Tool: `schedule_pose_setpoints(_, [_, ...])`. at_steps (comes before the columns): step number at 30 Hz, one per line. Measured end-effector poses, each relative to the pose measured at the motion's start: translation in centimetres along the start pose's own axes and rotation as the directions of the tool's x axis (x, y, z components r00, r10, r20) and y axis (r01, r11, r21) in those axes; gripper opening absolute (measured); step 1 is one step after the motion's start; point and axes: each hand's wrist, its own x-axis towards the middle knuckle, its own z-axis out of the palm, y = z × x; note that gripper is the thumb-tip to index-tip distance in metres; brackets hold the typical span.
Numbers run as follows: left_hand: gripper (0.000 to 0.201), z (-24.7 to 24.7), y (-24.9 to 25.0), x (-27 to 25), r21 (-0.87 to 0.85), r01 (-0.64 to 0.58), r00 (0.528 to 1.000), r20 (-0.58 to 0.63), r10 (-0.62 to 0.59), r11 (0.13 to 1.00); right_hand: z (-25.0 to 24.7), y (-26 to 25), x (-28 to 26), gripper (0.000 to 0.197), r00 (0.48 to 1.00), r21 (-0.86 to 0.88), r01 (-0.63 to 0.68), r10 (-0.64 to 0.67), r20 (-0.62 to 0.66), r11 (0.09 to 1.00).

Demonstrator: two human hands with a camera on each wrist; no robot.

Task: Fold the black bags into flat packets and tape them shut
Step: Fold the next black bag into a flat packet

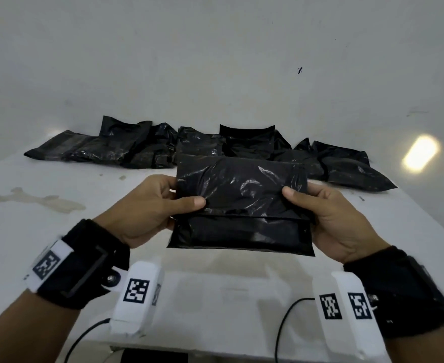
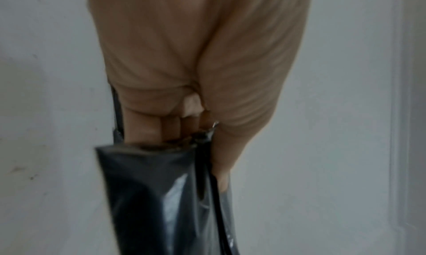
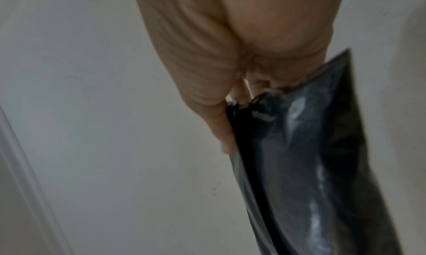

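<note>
A glossy black bag (image 1: 241, 203), folded into a flat packet with its flap laid over the front, is held above the white table (image 1: 58, 184). My left hand (image 1: 150, 205) pinches its left edge, thumb on the front and fingers behind. On the opposite edge my right hand (image 1: 328, 213) pinches it the same way. The left wrist view shows the black bag (image 2: 161, 195) edge-on between the thumb and fingers of my left hand (image 2: 196, 131). In the right wrist view the black bag (image 3: 311, 158) hangs below my right hand (image 3: 242, 87), thumb pressed along its side.
Several more black bags (image 1: 202, 148) lie in a row along the back of the table against the white wall (image 1: 215, 61). A bright light spot (image 1: 421, 153) falls at the right. Two black cables (image 1: 288, 323) run over the table's near edge.
</note>
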Motion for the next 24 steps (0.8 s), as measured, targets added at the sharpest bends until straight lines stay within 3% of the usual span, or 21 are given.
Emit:
schedule_pose_setpoints(4, [0.034,0.1,-0.4,-0.1,0.005,-0.008,1.000,-0.026,0.008,1.000,0.1,0.1,-0.6,0.036,0.991,-0.007,-0.122,0.122,0.050,0.992])
schedule_pose_setpoints(6, [0.041,-0.1,-1.0,-0.2,0.020,0.014,0.999,-0.035,-0.014,1.000,-0.1,0.6,-0.7,0.040,0.986,-0.019,-0.148,0.149,0.071,0.989])
schedule_pose_setpoints(8, [0.047,0.0,-1.6,-0.4,0.009,0.067,0.997,-0.037,-0.067,0.998,-0.4,1.3,-0.6,0.042,0.983,-0.040,-0.172,0.174,0.055,0.984])
schedule_pose_setpoints(12, [0.031,1.1,-3.4,-1.2,-0.057,0.188,0.980,-0.057,-0.191,0.981,-1.1,3.5,-0.8,0.038,0.964,-0.047,-0.267,0.267,-0.004,0.963])
schedule_pose_setpoints(15, [0.038,1.7,-5.0,-1.6,-0.074,0.259,0.960,-0.088,-0.265,0.963,-1.2,5.2,-1.3,0.026,0.947,-0.077,-0.320,0.316,-0.060,0.944])
schedule_pose_setpoints(20, [0.052,2.1,-6.6,-1.9,0.139,0.281,0.932,-0.274,-0.236,0.949,-1.8,6.6,-2.1,0.017,0.948,-0.352,-0.314,0.268,-0.173,0.882])
schedule_pose_setpoints(24, [0.074,2.0,-7.8,-2.6,0.492,0.219,0.942,-0.331,-0.051,0.843,-2.1,7.0,-2.6,0.019,0.962,-0.491,-0.255,0.168,-0.214,0.833])
